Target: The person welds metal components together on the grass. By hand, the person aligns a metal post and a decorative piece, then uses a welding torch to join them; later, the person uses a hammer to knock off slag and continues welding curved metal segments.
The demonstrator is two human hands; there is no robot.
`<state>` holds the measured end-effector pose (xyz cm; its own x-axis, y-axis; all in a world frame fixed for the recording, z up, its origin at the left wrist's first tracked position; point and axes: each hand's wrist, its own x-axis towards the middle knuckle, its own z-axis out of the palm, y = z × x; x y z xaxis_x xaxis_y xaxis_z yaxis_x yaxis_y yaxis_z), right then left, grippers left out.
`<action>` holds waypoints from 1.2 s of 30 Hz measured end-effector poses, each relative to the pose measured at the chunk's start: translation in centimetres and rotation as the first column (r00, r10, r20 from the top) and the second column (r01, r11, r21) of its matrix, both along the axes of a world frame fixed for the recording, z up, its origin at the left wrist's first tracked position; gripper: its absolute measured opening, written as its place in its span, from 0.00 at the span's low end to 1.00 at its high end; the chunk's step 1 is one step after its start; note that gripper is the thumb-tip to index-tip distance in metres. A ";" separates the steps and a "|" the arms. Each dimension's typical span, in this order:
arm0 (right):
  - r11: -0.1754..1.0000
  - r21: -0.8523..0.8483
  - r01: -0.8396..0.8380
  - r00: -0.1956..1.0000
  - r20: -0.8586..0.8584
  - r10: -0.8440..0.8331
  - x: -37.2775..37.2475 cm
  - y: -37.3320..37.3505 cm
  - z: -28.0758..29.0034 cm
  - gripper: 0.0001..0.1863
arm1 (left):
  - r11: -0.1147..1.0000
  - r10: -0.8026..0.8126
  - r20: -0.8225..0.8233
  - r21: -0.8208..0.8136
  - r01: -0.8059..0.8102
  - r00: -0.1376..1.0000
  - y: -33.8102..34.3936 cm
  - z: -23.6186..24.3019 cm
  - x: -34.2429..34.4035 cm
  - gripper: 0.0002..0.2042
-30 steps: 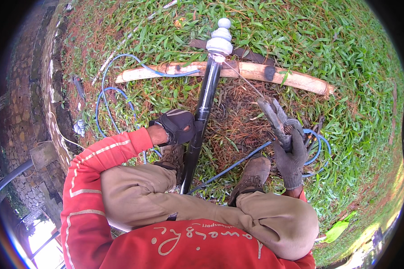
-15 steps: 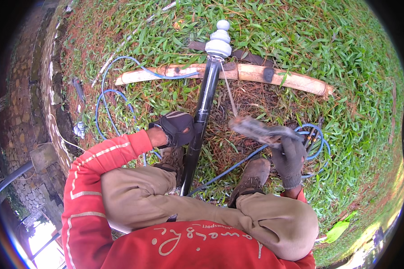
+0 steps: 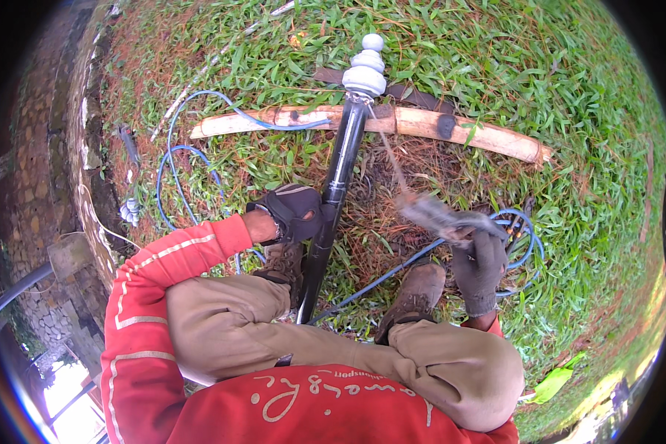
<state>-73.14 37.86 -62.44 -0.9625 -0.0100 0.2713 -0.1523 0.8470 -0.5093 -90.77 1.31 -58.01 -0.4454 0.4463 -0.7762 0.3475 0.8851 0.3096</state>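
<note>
Grass and a pale timber length underlie the black pipe, which carries a white finial at its far end. Right grip is closed around a blurred holder; its thin rod reaches the pipe-finial joint. Left grip touches the pipe; its closure cannot be told. Step in hand: apparently working the joint. Next move calls for a steady pipe and controlled rod angle.

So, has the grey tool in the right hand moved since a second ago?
Yes: the grey tool has swung left at its front end, nearer the black pole and farther from the wooden strip.
</note>
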 end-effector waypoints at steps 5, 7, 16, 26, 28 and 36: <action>0.642 -0.577 0.505 0.822 0.548 -0.154 0.6 -0.3 0.2 0.27 | 0.996 -0.029 -0.031 0.085 0.032 0.999 -1.4 -1.4 0.4 0.19; 0.530 -0.619 0.580 0.763 0.640 -0.088 0.4 -0.5 0.2 0.28 | 0.999 -0.030 -0.038 0.035 0.031 0.999 -1.6 -1.6 0.3 0.18; 0.997 -0.075 0.022 0.996 -0.079 -0.028 -0.8 0.5 1.1 0.18 | 0.997 -0.077 -0.049 0.019 0.078 0.996 -1.1 -2.1 0.2 0.24; 0.884 -0.295 0.363 0.932 0.132 -0.338 1.3 0.9 -0.9 0.18 | 0.998 -0.051 -0.041 0.030 0.052 0.998 -0.9 -2.4 0.1 0.24; 0.853 -0.328 0.407 0.913 0.183 -0.365 1.4 0.5 -0.1 0.19 | 0.993 -0.078 -0.003 -0.087 0.077 0.997 -0.5 -1.5 -0.1 0.24; 0.900 -0.245 0.361 0.913 0.288 -0.288 0.2 -0.4 1.1 0.17 | 0.997 -0.073 -0.036 -0.007 0.073 0.997 -1.4 -2.4 0.2 0.26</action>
